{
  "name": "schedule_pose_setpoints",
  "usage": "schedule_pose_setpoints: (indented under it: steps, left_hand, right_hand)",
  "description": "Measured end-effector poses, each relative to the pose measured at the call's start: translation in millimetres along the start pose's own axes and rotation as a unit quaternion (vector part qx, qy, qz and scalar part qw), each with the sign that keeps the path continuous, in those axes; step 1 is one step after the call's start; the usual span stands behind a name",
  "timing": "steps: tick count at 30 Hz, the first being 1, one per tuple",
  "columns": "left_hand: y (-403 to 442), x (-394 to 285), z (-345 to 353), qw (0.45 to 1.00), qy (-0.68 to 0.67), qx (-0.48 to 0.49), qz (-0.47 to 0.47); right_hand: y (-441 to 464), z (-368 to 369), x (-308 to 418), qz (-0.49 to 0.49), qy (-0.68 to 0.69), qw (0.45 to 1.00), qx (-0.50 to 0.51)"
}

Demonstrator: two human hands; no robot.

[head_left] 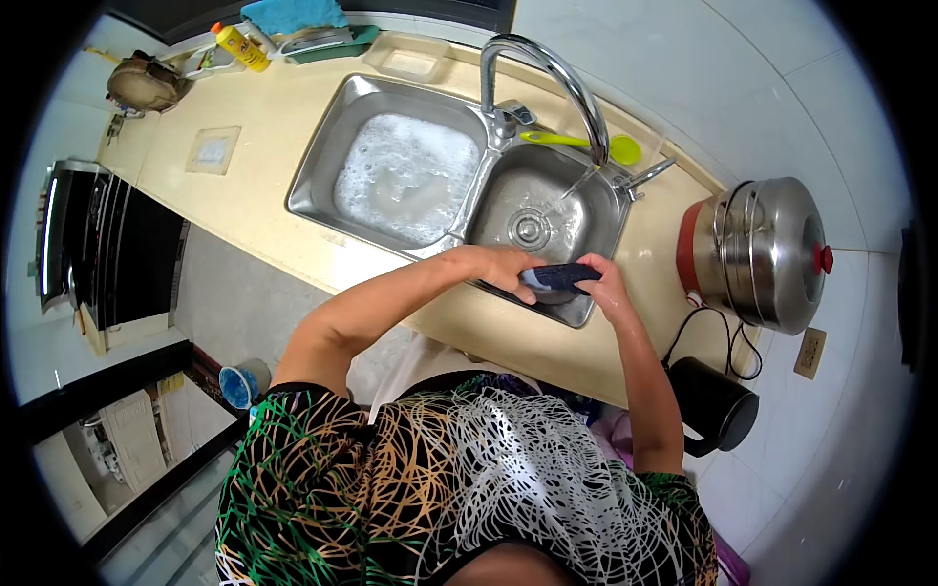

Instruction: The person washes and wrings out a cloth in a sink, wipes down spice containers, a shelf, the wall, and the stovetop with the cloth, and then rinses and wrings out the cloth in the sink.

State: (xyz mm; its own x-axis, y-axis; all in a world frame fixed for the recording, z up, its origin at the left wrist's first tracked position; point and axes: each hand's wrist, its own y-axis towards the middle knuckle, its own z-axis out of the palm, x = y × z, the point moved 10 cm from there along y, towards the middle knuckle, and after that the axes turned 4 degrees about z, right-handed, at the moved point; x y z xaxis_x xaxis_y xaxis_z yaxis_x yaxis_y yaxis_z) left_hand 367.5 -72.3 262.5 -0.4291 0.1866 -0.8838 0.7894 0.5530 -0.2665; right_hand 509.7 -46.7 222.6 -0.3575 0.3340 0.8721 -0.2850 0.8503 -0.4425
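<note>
Over the near edge of the right sink basin [611,220], I hold a dark navy item with a pale grey-blue end [557,278]. It looks like a sock or a similar piece of cloth, but its exact kind is unclear. My left hand [503,271] is closed on the pale end. At the other end, my right hand [608,283] grips the dark part between thumb and fingers. Water runs from the curved chrome faucet [552,49] into this basin, beside the round drain strainer [529,230]. White suds [410,171] fill much of the left basin [318,181].
A lime-green ladle-like utensil [625,149] lies behind the faucet base. To the right stand a steel pot with a red base [772,254] and a black kettle [718,400]. A yellow bottle [241,47] and a shallow tray [405,59] line the counter's back.
</note>
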Motion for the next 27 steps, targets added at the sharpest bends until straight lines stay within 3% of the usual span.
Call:
schedule_pose_setpoints:
  steps: [1,3,4,6,7,10,11,12,13,15,17,19,21,22,23,25,26,27]
  left_hand:
    - [5,3,1,1.000,0.000,0.004,0.002]
    - [17,40,0,0.966,0.232,0.042,-0.105]
    - [22,49,-2,0.966,0.232,0.043,-0.104]
    - [23,66,-34,0.923,0.345,-0.024,-0.169]
    - [24,54,-50,0.907,0.395,-0.073,-0.124]
    - [16,13,-100,0.908,0.347,-0.233,0.015]
    - [10,-3,-113,0.897,0.332,-0.282,0.072]
    - [9,-11,-115,0.899,0.330,-0.278,0.074]
    - [11,-9,-117,0.923,0.288,-0.251,0.039]
    - [14,4,-109,0.944,0.244,-0.223,0.006]
    - [21,40,-64,0.956,0.278,-0.091,-0.027]
    - [17,76,-16,0.958,0.270,0.060,-0.079]
    - [14,100,4,0.962,0.255,0.072,-0.066]
    - [18,112,12,0.966,0.237,0.081,-0.055]
    - [28,118,14,0.967,0.236,0.084,-0.053]
    - [51,152,0,0.953,0.258,0.052,-0.151]
    - [74,189,6,0.952,0.286,0.021,-0.108]
    - [86,192,2,0.952,0.285,0.020,-0.108]
  right_hand:
    - [3,-2,-5,0.016,0.033,0.999,0.000]
    - [7,-11,-1,-0.009,-0.003,1.000,-0.025]
    - [10,-16,5,-0.036,-0.039,0.998,-0.047]
    - [18,-26,11,-0.063,-0.087,0.990,-0.094]
    - [23,-31,11,-0.060,-0.085,0.990,-0.096]
    - [14,-54,51,-0.080,-0.041,0.981,-0.170]
    - [7,-59,72,-0.137,-0.030,0.973,-0.183]
    - [0,-62,85,-0.193,-0.019,0.962,-0.194]
    - [-2,-61,83,-0.190,-0.019,0.962,-0.198]
    - [-14,-64,94,-0.261,-0.092,0.925,-0.259]
    - [-5,-56,58,-0.234,-0.134,0.935,-0.229]
    - [2,-35,11,-0.105,-0.227,0.948,-0.196]
    - [-2,-14,-11,-0.079,-0.257,0.947,-0.175]
    - [1,-8,-32,-0.041,-0.165,0.972,-0.163]
    - [1,-4,-42,-0.054,-0.163,0.968,-0.181]
    - [6,10,-76,0.122,0.014,0.984,-0.132]
    - [4,25,-92,0.211,0.174,0.956,-0.109]
    - [12,30,-104,0.193,0.238,0.944,-0.122]
